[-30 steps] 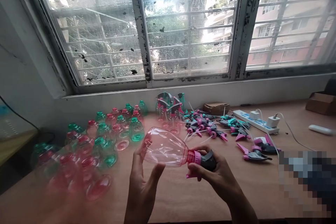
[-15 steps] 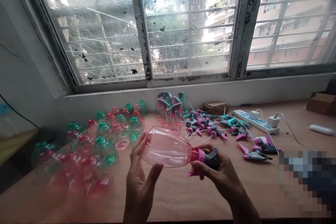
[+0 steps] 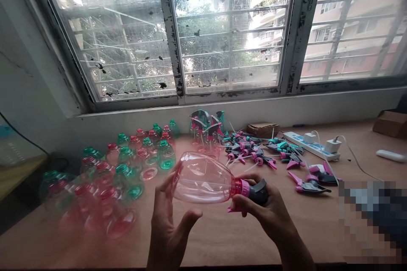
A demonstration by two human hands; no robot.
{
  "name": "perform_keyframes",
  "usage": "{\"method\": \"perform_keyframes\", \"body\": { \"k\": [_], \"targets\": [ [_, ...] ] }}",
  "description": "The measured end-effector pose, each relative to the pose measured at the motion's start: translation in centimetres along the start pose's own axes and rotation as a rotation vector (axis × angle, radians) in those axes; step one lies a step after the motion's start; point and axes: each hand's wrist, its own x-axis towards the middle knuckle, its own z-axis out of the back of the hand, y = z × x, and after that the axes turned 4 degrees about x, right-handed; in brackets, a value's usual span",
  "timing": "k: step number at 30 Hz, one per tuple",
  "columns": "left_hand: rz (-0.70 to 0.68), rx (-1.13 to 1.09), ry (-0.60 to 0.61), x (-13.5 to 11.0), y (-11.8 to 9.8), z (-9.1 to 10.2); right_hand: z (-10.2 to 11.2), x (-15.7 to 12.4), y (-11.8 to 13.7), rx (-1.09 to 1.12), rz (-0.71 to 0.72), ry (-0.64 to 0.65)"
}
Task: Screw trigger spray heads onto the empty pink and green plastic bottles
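Observation:
A clear pink spray bottle [image 3: 203, 180] lies sideways in the air above the table, its base to the left. A pink-and-black trigger sprayer [image 3: 254, 190] sits on its neck, and my right hand [image 3: 265, 207] is closed around that sprayer, thumb near the pink collar. My left hand [image 3: 170, 216] is at the base end with its fingers along the far side, seemingly touching it. Its thumb stands apart from the bottle, below it. The left fingertips are partly hidden behind the pink plastic.
Several pink and green bottles without sprayers [image 3: 125, 156] stand on the left. Bottles with sprayers [image 3: 206, 125] stand at the back. Loose trigger sprayers [image 3: 254, 152] are heaped to the right, near a power strip [image 3: 311, 146] and cardboard boxes [image 3: 390, 123].
My left thumb has moved away from the bottle's underside, and the left hand has opened wider. The bottle has turned slightly about its length. My right hand keeps its grip.

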Motion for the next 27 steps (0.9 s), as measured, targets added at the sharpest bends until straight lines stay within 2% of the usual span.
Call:
{"method": "perform_keyframes", "body": {
  "k": [9, 13, 17, 20, 23, 27],
  "targets": [
    [-0.002, 0.111, 0.046, 0.1, -0.6, 0.4, 0.2, 0.2, -0.3, 0.001, -0.021, 0.035],
    [0.002, 0.107, 0.114, 0.2, -0.2, 0.4, 0.0, -0.1, -0.2, -0.046, -0.006, -0.021],
    [-0.004, 0.145, 0.002, 0.6, -0.6, -0.3, -0.1, 0.0, -0.2, 0.006, -0.003, -0.020],
    [-0.015, 0.161, -0.013, 0.7, -1.0, -0.6, 0.1, 0.0, -0.2, 0.069, -0.021, -0.024],
    [0.020, 0.169, 0.029, 0.4, -0.7, -0.5, 0.1, -0.1, -0.1, 0.063, -0.046, -0.038],
    [-0.001, 0.115, 0.094, 0.2, -0.1, -0.2, -0.1, -0.2, 0.0, -0.011, -0.003, -0.052]
  ]
}}
